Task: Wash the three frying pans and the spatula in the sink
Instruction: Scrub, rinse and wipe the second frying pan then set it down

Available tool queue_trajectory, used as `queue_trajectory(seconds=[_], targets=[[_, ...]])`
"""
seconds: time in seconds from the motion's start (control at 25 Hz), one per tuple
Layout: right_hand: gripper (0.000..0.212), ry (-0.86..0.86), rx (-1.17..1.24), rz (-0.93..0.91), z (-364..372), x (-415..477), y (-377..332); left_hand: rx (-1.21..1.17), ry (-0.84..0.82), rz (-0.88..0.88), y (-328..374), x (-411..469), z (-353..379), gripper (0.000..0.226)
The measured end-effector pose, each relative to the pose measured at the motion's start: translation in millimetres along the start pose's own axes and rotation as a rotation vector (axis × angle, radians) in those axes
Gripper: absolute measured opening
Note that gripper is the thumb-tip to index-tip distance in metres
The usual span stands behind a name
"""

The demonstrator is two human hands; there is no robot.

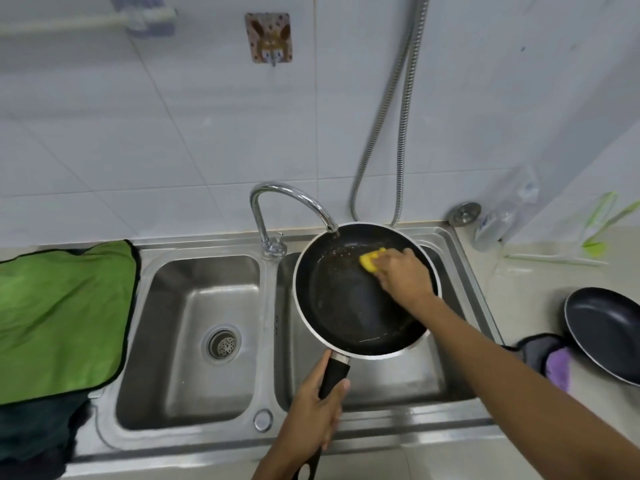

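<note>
Over the right basin of the steel sink (268, 306), the left hand (318, 405) grips a large black non-stick frying pan (343, 306) by its handle while the right hand (405, 275) clutches a yellow sponge (371, 259) against its speckled base, mid-scrub; rinsing probably follows.

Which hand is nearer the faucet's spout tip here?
Right. The right hand, holding a yellow sponge in the pan, is just right of the spout; the left hand grips the handle, far back toward the person.
</note>
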State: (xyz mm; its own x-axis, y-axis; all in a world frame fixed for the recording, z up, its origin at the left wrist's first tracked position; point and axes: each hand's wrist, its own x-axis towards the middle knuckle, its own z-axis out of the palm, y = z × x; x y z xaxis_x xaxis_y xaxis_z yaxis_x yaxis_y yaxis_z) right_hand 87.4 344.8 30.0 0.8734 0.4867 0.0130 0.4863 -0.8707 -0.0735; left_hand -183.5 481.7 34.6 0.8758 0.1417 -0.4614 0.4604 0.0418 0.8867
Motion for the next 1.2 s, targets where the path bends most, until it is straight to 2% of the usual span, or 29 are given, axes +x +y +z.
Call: queue_trajectory(seconds=[0.08, 0.16, 0.24, 0.36, 0.44, 0.52, 0.6, 0.68, 0.8, 0.88, 0.96, 1.04, 1.12, 1.2], targets=[[0.028, 0.04, -0.002, -0.084, -3, -42, 19, -0.006, 0.003, 0.011, -1, 3, -2, 0.06], [0.032, 0.073, 0.064, -0.284, -4, -82, 3, 0.006, 0.005, 0.015, 1, 4, -1, 0.059], [0.034, 0.03, 0.136, -0.342, 4, -85, -28, 0.029, -0.012, 0.014, 4, 4, 3, 0.06], [0.03, 0.044, 0.11, -0.249, -2, -29, -52, 0.045, -0.032, 0.007, 4, 3, 9, 0.059], [0.03, 0.003, 0.072, -0.126, -8, -3, -27, 0.032, -0.023, 0.007, 7, 0, 7, 0.057], [0.03, 0.022, 0.031, -0.069, -5, -17, 7, 0.025, -0.013, -0.001, 6, -1, 2, 0.057], [0.031, 0.05, 0.02, -0.149, -5, -57, 15, 0.019, -0.01, -0.003, 4, -1, 1, 0.059], [0.036, 0.063, 0.104, -0.257, -3, -96, -8, 0.02, -0.016, 0.006, 3, -2, 3, 0.061], [0.033, 0.044, 0.136, -0.337, 0, -75, -58, 0.035, -0.024, 0.018, 5, -2, 11, 0.061], [0.031, 0.062, 0.09, -0.243, -10, -30, -66, 0.026, -0.039, 0.02, 8, -4, 14, 0.063], [0.033, 0.024, 0.041, -0.086, -21, 3, -38, 0.008, -0.032, 0.021, 10, -6, 12, 0.066], [0.032, 0.029, -0.009, -0.009, -19, -5, 0, -0.013, -0.017, 0.021, 11, -6, 8, 0.068], [0.032, 0.058, -0.031, -0.067, -15, -43, 13, -0.026, -0.007, 0.022, 9, -4, 6, 0.069], [0.035, 0.062, 0.031, -0.195, -7, -82, -7, -0.014, -0.01, 0.024, 8, -3, 8, 0.069]])
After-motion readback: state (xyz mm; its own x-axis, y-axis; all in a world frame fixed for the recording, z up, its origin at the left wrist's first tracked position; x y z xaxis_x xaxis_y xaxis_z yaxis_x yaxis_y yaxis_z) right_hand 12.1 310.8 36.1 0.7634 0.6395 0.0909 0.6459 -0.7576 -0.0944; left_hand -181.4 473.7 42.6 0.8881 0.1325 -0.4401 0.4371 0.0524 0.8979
